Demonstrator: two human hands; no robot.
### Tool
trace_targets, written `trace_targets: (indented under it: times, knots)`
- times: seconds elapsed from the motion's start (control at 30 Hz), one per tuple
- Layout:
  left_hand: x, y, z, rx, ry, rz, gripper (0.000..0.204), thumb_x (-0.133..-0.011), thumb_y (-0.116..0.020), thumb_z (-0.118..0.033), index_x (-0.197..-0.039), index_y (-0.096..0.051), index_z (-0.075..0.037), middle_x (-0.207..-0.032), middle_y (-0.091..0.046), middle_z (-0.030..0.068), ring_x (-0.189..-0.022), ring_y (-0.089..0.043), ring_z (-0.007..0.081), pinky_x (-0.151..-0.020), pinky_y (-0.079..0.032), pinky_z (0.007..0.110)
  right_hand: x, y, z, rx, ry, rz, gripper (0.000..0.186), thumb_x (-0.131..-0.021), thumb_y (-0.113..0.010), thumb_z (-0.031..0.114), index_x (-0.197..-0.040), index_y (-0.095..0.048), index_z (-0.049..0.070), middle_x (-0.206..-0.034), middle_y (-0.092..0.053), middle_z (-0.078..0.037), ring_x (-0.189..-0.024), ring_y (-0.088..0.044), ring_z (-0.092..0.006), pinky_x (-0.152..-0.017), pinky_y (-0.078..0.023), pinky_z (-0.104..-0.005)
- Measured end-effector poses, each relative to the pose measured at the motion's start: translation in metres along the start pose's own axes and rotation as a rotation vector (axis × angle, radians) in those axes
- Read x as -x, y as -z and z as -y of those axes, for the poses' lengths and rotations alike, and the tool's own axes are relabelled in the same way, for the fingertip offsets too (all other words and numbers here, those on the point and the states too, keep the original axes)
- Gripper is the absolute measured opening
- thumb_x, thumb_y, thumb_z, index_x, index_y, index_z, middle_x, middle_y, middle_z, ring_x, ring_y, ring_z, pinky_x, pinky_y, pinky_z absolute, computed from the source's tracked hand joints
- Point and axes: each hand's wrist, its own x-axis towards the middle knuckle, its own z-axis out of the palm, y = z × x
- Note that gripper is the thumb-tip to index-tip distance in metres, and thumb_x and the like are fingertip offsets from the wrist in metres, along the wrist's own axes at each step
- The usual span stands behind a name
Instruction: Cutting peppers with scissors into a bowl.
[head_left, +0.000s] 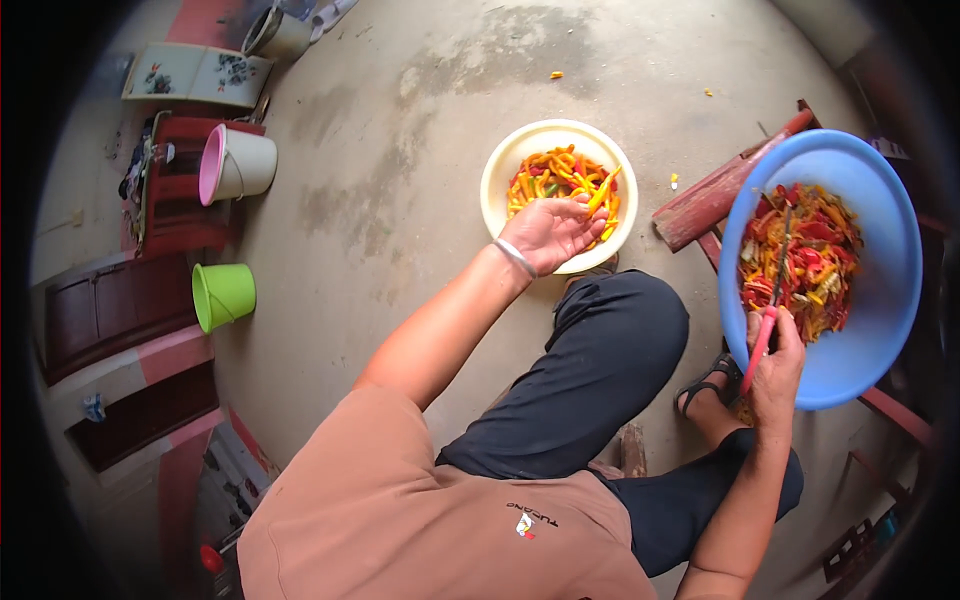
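Observation:
My left hand (553, 232), with a metal bracelet at its wrist, is closed over the near rim of a cream bowl (496, 200). A long yellow chili pepper (605, 188) sticks up from its fingertips. Whole yellow, orange and red chili peppers (548, 178) fill the bottom of that bowl. In my right hand (779, 372) is a pair of scissors (762, 348) with red handles. Their dark blades point away from me, over cut red and yellow peppers (808, 262) in a large blue basin (885, 270). Whether the blades are parted is hard to tell.
The blue basin rests against a red wooden bench (690, 205) at the right. Pepper scraps (556, 75) dot the concrete floor. Off to the left stand a white bucket with pink inside (245, 165) and a green bucket (228, 295). My knee (640, 320) is close to the cream bowl.

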Motion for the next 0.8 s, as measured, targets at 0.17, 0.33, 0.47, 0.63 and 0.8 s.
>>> trace_targets:
  times: [0.17,0.33,0.47,0.63,0.8]
  knots:
    - [0.05,-0.115,0.053,-0.796,-0.042,0.289,0.037,-0.086,-0.06,-0.003,-0.123,-0.053,-0.002,-0.105,-0.061,0.0037,-0.098,-0.058,0.0107,-0.086,-0.046,0.023,0.0,0.005,0.011,-0.655,-0.115,0.084,0.015,-0.088,-0.066,0.015,-0.089,-0.057,0.002,-0.072,-0.051,0.003,-0.063,-0.046,-0.0042,-0.056,-0.037,-0.0194]
    - [0.054,-0.177,0.121,-1.237,0.006,0.466,0.03,-0.085,-0.067,-0.009,-0.113,-0.061,-0.001,-0.101,-0.064,0.0031,-0.094,-0.057,0.0077,-0.085,-0.045,0.022,0.001,0.042,0.005,-0.78,-0.045,-0.118,0.02,-0.086,-0.07,0.02,-0.089,-0.058,0.003,-0.072,-0.054,0.003,-0.057,-0.046,-0.0033,-0.05,-0.038,-0.0188]
    - [0.029,-0.186,0.168,-1.518,-0.123,0.544,0.021,-0.081,-0.067,-0.003,-0.102,-0.062,0.001,-0.086,-0.063,0.0001,-0.08,-0.058,0.0062,-0.073,-0.048,0.022,0.011,0.069,-0.019,-0.751,-0.087,-0.128,0.024,-0.088,-0.067,0.023,-0.093,-0.059,0.002,-0.075,-0.058,-0.001,-0.065,-0.052,-0.0073,-0.058,-0.045,-0.0225]
    - [-0.01,-0.182,0.192,-1.484,-0.373,0.506,0.039,-0.074,-0.064,0.0,-0.112,-0.055,0.004,-0.082,-0.059,0.0049,-0.074,-0.057,0.0111,-0.067,-0.049,0.025,0.018,0.101,-0.04,-0.362,-0.098,-0.242,0.032,-0.089,-0.063,0.031,-0.094,-0.059,-0.001,-0.079,-0.063,-0.014,-0.069,-0.059,-0.022,-0.066,-0.049,-0.0342]
    - [-0.032,-0.177,0.198,-1.365,-0.339,0.492,0.062,-0.082,-0.063,0.0,-0.138,-0.036,-0.002,-0.088,-0.057,0.0037,-0.081,-0.059,0.0123,-0.076,-0.051,0.027,0.039,0.094,-0.049,0.033,-0.133,-0.133,0.042,-0.085,-0.064,0.038,-0.099,-0.055,-0.002,-0.089,-0.062,-0.023,-0.082,-0.06,-0.0387,-0.073,-0.047,-0.0415]
